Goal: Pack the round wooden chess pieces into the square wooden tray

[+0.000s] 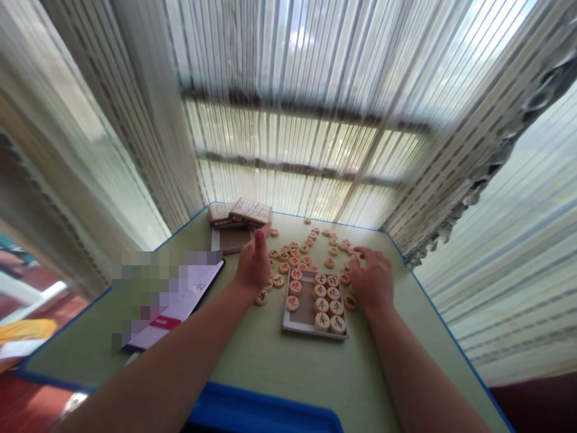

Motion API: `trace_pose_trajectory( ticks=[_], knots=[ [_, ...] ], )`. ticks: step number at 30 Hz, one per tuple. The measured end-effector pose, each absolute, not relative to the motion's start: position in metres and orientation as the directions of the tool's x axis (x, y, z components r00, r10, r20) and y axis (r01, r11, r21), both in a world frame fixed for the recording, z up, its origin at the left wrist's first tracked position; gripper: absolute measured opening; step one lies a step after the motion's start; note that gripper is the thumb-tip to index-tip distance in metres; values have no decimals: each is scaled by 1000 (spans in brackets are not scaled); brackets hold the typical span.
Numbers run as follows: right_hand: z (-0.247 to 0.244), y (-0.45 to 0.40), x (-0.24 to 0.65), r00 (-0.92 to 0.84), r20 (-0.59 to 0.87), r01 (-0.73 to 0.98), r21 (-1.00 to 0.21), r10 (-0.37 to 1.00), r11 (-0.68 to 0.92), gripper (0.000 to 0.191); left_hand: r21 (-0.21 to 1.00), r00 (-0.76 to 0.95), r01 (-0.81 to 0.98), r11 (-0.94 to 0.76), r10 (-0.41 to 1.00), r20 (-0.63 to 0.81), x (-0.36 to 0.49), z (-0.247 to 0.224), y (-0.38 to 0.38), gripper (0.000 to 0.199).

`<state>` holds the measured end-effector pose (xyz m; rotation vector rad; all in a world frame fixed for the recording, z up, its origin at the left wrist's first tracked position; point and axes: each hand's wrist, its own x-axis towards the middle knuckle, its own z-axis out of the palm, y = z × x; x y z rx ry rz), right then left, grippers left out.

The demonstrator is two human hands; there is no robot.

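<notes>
Bearing xiangqi pieces (pixel 295 287): green table (pixel 270 367), curtains (pixel 297 60)

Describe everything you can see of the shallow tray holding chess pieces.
The shallow rectangular tray has a white rim and a brown floor, and lies flat on the green table. Round wooden xiangqi pieces with black and red characters sit inside in rows, leaving some floor bare. Loose pieces lie close around it; the right hand is just beside it.
</notes>
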<state>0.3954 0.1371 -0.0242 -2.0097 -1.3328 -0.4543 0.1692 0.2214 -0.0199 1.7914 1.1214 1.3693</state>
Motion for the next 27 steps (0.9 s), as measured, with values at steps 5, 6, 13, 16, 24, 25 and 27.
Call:
trace_pose_trajectory(
  ticks=[5, 6, 13, 16, 24, 25, 27],
  knots=[
    [-24, 136, 394, 425, 584, 899, -358, 691, -251, 28, 880, 120, 208, -427, 904, 410, 170, -23, 225, 76],
    [-23, 136, 394, 427, 579, 898, -363, 695, -250, 28, 882, 120, 201, -426, 905, 409, 171, -23, 225, 76],
    [-22, 137, 395, 463, 539, 870, -428, 704, -244, 29, 844, 125, 315, -435, 900, 417, 168, -16, 224, 65],
    [-25, 138, 397, 456, 554, 870, -441, 696, -219, 30, 664, 263, 551, -506, 860, 437, 164, -7, 222, 37],
    [-28, 139, 396, 471, 570, 864, -450, 673, -224, 30, 325, 618, 657, -680, 733, 285, 156, 0, 218, 22],
    [-28, 139, 396, 467, 573, 867, -448, 673, -221, 30, 315, 627, 656, -686, 728, 278, 156, 1, 218, 22],
    [-26, 139, 394, 455, 574, 872, -444, 681, -207, 30, 309, 628, 659, -686, 728, 277, 157, 2, 217, 21]
  ],
)
